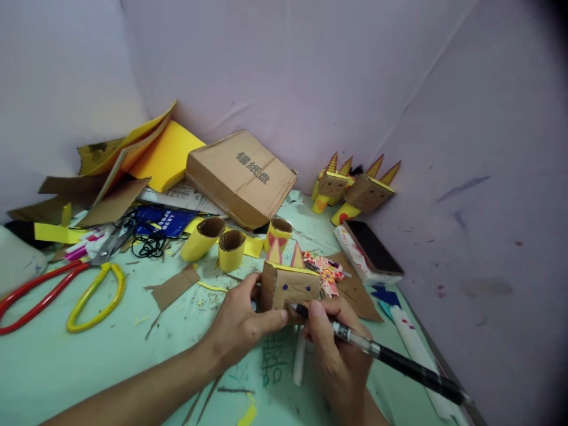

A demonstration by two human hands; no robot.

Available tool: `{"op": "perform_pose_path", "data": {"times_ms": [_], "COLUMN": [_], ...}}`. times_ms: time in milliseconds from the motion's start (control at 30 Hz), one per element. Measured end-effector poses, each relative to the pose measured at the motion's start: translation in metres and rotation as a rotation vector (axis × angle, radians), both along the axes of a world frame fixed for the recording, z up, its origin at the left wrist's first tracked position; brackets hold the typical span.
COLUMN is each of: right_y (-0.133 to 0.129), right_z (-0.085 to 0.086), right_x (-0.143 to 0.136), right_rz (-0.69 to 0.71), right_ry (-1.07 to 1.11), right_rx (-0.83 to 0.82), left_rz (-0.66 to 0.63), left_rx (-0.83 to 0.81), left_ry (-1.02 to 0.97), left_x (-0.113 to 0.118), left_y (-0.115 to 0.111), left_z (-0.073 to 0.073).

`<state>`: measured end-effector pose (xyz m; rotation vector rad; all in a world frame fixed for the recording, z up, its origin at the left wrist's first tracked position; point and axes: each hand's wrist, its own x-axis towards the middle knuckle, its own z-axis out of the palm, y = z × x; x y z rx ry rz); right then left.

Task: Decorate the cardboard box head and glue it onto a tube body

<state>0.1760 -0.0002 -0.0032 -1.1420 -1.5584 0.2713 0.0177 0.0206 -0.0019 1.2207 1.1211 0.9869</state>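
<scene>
My left hand (246,322) grips the left side of a small cardboard box head (295,284), its thumb on the lower front. The head has two pink pointed ears, a yellow top edge and two dark blue eye dots. In my right hand (339,343) is a black pen (390,358), its tip at the lower middle of the box's face. Behind the box, yellow-covered cardboard tubes (231,249) stand upright. A white stick (299,358) lies below the box.
Red-handled scissors (44,290) and yellow-handled scissors (95,299) lie left. Behind are a cardboard box (242,177) and yellow sheets (166,154). Two finished-looking eared figures (370,192) stand back right, near a phone (373,245). Flowered fabric (326,272) is behind my right hand.
</scene>
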Motion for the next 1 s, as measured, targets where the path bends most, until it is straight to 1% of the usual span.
{"op": "perform_pose_path", "data": {"times_ms": [267, 367, 533, 667, 767, 833, 900, 1000], "right_y": [0.0002, 0.0012, 0.0008, -0.0011, -0.0017, -0.0013, -0.0001, 0.0035], "right_z": [-0.0023, -0.0033, -0.0033, -0.0026, -0.0049, -0.007, -0.0073, -0.0007], "right_x": [0.0008, 0.0003, 0.0006, 0.0019, 0.0023, 0.0026, 0.0033, 0.0063], "right_rz": [-0.009, -0.011, 0.003, -0.002, -0.002, 0.017, 0.041, 0.023], "right_ry": [-0.006, 0.011, 0.073, 0.015, 0.027, 0.102, 0.243, 0.496], "right_rx": [0.008, -0.005, -0.016, -0.011, -0.028, -0.049, -0.042, 0.043], "left_rz": [0.004, -0.002, -0.006, -0.007, -0.003, -0.001, 0.009, 0.025], "left_rx": [0.003, 0.012, 0.0, -0.002, -0.002, -0.001, 0.0, 0.011], "left_ry": [0.01, 0.025, -0.003, 0.001, -0.001, -0.028, -0.082, -0.148], "left_x": [-0.0003, -0.0008, -0.001, -0.0007, -0.0006, -0.0006, -0.0008, -0.0016], "left_y": [0.0008, 0.0013, -0.0001, -0.0003, 0.0003, 0.0004, 0.0003, 0.0009], "left_z": [0.0002, -0.0004, -0.0008, -0.0006, -0.0019, -0.0035, -0.0052, -0.0063]}}
